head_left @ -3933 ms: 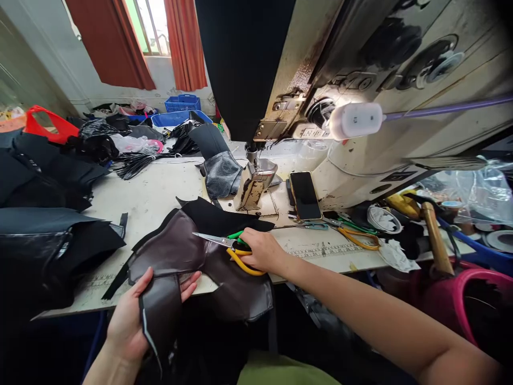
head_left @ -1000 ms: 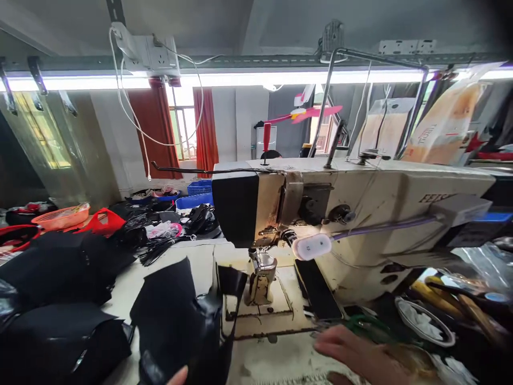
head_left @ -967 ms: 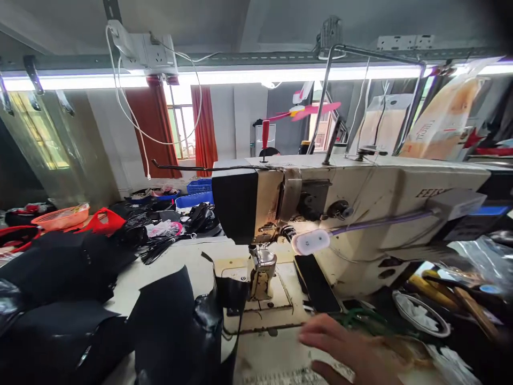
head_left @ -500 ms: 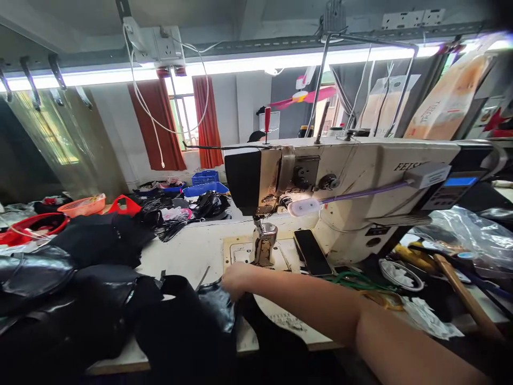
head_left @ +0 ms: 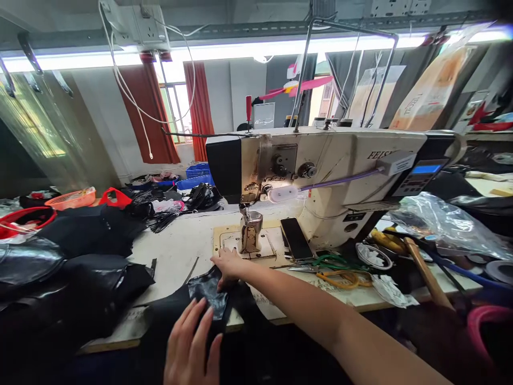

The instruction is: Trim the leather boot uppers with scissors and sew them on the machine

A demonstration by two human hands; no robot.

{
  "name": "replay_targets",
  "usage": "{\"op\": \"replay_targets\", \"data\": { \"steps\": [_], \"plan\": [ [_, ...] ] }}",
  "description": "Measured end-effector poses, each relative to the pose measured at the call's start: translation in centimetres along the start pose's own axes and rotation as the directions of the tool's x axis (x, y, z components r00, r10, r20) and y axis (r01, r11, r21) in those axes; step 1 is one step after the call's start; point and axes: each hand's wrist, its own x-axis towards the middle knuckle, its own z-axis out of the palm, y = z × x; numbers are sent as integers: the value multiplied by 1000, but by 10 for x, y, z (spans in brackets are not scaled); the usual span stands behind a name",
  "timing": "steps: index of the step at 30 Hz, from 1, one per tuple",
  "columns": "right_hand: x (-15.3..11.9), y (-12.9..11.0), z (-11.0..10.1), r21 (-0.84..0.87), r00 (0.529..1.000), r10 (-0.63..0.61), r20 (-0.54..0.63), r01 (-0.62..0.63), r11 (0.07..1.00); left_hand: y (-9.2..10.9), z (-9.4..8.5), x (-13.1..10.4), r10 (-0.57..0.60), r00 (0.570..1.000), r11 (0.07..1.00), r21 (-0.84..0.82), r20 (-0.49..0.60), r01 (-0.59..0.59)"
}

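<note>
My right hand (head_left: 227, 267) reaches in from the right and rests on the upper edge of a shiny black piece (head_left: 208, 294), its fingers spread, just in front of the sewing machine's post (head_left: 251, 233). Lower down, my left hand (head_left: 193, 342) is raised with its fingers apart over black fabric at the table's front edge, close to the shiny piece. Whether its fingertips touch the piece is unclear. The black material hangs over the front edge between and below my hands.
Black pieces (head_left: 92, 272) are heaped on the left, with an orange basket (head_left: 70, 199) behind. A phone (head_left: 296, 238), green-handled scissors (head_left: 332, 261), a roll of tape (head_left: 374, 256) and a wooden handle (head_left: 428, 272) lie on the right. The machine head (head_left: 332, 171) spans above.
My left hand has come into view at the bottom. My right hand's fingers have spread over the shiny piece. The view has shifted right, and the black piece lies flatter.
</note>
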Motion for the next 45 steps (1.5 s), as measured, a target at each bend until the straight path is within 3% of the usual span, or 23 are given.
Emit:
{"op": "replay_targets", "data": {
  "steps": [1, 2, 4, 7, 10, 14, 16, 18, 21, 22, 23, 24, 27, 29, 32, 35, 37, 41, 45],
  "plan": [
    [-2, -1, -1, 19, 1000, 21, -17, -21, 1000, 0, 13, 18, -18, 977, 998, 59, 211, 6],
    [-7, -2, 0, 45, 998, 43, -39, -41, 998, -2, 27, 36, -147, 907, 983, 157, 395, 91],
    [-25, -1, 2, 114, 990, 104, -100, -92, 989, -14, 55, 70, -250, 836, 961, 227, 488, 155],
    [-65, 4, 13, 260, 950, 264, -169, -215, 941, -40, 91, 108, -314, 724, 947, 254, 614, 196],
    [-106, 8, 30, 431, 919, 383, -97, -308, 848, -58, 113, 129, -310, 630, 951, 220, 712, 219],
    [-136, 6, 43, 616, 922, 384, -52, -273, 739, -67, 121, 145, -247, 504, 958, 128, 828, 258],
    [-145, 7, 35, 686, 940, 331, -86, -186, 704, -73, 110, 153, -193, 425, 953, 67, 885, 294],
    [-157, 10, 15, 716, 955, 259, -146, -79, 693, -81, 88, 163, -136, 373, 934, -7, 918, 357],
    [-176, 17, -28, 666, 963, 132, -233, 59, 744, -88, 42, 174, -93, 392, 837, -141, 915, 528],
    [-181, 19, -43, 644, 966, 94, -243, 87, 760, -87, 27, 174, -115, 366, 661, -204, 923, 722],
    [-184, 21, -58, 625, 968, 53, -246, 117, 772, -83, 15, 173, -120, 326, 479, -233, 938, 846],
    [-185, 23, -72, 602, 966, 5, -258, 156, 783, -77, 6, 171, -139, 319, 329, -260, 938, 908],
    [-175, 32, -104, 556, 951, -135, -278, 274, 785, -53, 1, 164, -75, 280, -56, -284, 957, 957],
    [-161, 44, -113, 575, 944, -163, -286, 305, 759, -41, 14, 169, -3, 311, -194, -306, 950, 932],
    [-139, 70, -113, 580, 922, -150, -356, 344, 738, -33, 46, 190, -92, 341, -223, -353, 935, 909],
    [-125, 100, -105, 424, 876, -218, -431, 410, 808, -31, 78, 215, -248, 294, -214, -349, 923, 912],
    [-121, 116, -101, 283, 868, -264, -421, 403, 870, -29, 94, 228, -275, 263, -216, -326, 925, 920],
    [-123, 132, -101, 115, 918, -229, -324, 279, 953, -25, 107, 244, -268, 194, -228, -258, 944, 939],
    [-128, 133, -102, 71, 886, -250, -390, 299, 952, -19, 105, 251, -312, 186, -210, -259, 932, 943]
  ]
}}
